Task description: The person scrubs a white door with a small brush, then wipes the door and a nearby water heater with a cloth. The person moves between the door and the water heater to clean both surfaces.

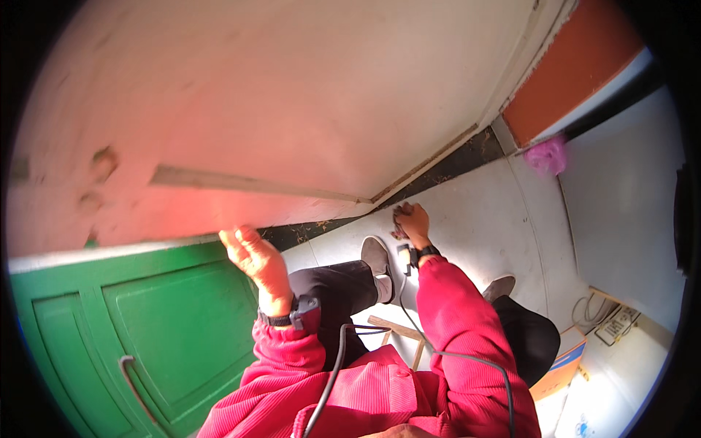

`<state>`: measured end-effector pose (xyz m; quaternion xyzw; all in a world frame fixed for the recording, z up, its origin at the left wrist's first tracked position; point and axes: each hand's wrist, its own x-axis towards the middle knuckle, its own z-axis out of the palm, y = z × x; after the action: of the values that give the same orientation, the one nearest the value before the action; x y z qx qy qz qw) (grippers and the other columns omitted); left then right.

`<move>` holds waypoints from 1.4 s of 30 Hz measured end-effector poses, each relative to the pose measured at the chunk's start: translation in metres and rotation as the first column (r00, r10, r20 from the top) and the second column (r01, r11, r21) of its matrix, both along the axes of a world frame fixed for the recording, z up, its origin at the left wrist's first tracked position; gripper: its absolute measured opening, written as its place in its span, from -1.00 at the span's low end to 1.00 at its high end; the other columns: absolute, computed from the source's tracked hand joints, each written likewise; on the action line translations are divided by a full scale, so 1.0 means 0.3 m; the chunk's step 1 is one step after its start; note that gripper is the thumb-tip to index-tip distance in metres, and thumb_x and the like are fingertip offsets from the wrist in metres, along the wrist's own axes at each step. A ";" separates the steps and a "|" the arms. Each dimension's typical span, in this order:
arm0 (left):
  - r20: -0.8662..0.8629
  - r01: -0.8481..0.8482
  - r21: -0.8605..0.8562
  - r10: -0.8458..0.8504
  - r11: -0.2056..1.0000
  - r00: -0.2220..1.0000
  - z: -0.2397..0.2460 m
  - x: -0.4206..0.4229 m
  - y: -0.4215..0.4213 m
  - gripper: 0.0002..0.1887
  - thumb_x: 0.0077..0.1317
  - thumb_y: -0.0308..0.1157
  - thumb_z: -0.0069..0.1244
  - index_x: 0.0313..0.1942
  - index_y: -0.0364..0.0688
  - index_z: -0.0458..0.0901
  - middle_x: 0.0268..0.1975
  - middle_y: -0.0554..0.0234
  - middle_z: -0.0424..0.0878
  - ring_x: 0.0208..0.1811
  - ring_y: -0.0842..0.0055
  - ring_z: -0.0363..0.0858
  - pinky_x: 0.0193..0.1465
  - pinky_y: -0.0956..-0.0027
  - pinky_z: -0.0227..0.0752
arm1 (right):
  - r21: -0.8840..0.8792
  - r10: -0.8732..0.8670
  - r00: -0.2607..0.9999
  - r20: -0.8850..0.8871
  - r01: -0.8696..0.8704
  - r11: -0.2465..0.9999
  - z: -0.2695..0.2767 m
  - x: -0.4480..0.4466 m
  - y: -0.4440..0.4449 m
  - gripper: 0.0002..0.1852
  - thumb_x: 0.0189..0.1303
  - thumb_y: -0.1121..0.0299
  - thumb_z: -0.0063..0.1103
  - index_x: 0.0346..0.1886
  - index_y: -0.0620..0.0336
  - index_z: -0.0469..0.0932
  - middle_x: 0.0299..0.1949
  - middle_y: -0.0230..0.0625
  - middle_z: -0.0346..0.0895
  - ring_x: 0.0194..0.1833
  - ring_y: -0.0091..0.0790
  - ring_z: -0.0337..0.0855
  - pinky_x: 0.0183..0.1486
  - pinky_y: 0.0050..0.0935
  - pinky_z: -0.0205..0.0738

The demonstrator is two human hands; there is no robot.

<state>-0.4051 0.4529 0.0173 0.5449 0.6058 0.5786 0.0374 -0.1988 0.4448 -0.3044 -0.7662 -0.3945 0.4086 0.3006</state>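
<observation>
My left hand (257,260) is raised at the lower edge of a white wall panel (285,131), beside a green wooden door (175,328). Its fingers are extended and hold nothing; whether the tips touch the panel cannot be told. Low by the pale tiled floor (465,219), my right hand (414,223) has its fingers curled around a crumpled brown thing (401,219), perhaps a rag, mostly hidden by the hand. A dark skirting strip (438,169) runs along the wall's foot near it. Black straps with small devices circle both wrists.
My feet, in dark shoes (377,257), stand apart around the right hand. Loose cables (339,356) cross my body. Below me is a wooden stool (397,327). To the right are a pink plastic bag (547,155), a large pale panel (619,202) and an orange carton (558,367).
</observation>
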 end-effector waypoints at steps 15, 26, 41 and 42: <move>-0.048 0.196 -0.206 -0.210 0.959 0.977 -0.074 -0.054 -0.005 -0.35 0.02 -0.73 -0.15 0.23 -0.31 0.37 0.19 0.00 0.44 0.25 0.25 0.38 0.35 0.27 0.20 | 0.085 -0.140 0.951 -0.276 0.169 0.982 0.371 0.209 -0.267 -0.54 -0.09 0.57 0.22 -0.01 0.26 0.46 -0.21 -0.12 0.60 -0.31 -0.21 0.67 -0.52 -0.35 0.62; 0.027 0.358 -0.076 -0.357 0.931 0.934 -0.045 0.005 0.000 -0.27 0.00 -0.61 -0.12 0.30 -0.30 0.28 0.23 -0.13 0.38 0.31 0.07 0.29 0.41 0.18 0.12 | 0.349 0.059 0.989 -0.138 -0.007 0.937 0.583 0.232 -0.279 -0.57 -0.12 0.66 0.13 -0.07 0.23 0.59 -0.25 -0.27 0.70 -0.28 -0.35 0.72 -0.28 -0.40 0.63; -0.111 0.287 -0.065 -0.293 0.956 0.950 -0.093 -0.021 0.038 -0.52 -0.07 -0.53 -0.04 -0.02 -0.31 0.50 -0.03 -0.12 0.50 0.09 -0.01 0.39 0.25 0.07 0.25 | 0.288 -0.118 0.860 -0.496 0.291 0.912 0.502 0.304 -0.389 -0.55 -0.04 0.67 0.24 0.01 0.32 0.52 -0.18 -0.24 0.63 -0.23 -0.35 0.67 -0.13 -0.35 0.62; -0.083 0.291 -0.111 -0.300 0.950 0.950 -0.096 -0.022 0.041 -0.52 -0.08 -0.54 -0.03 -0.04 -0.32 0.49 -0.03 -0.13 0.49 0.09 -0.02 0.38 0.24 0.07 0.25 | 0.267 -0.171 0.871 -0.460 0.320 0.909 0.470 0.317 -0.411 -0.55 -0.05 0.65 0.26 0.02 0.32 0.52 -0.17 -0.24 0.63 -0.20 -0.35 0.66 -0.12 -0.35 0.60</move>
<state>-0.4116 0.4652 -0.0115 0.6549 0.5458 0.5087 0.1202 -0.1036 0.3214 -0.1634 -0.6399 -0.2806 0.4508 0.5554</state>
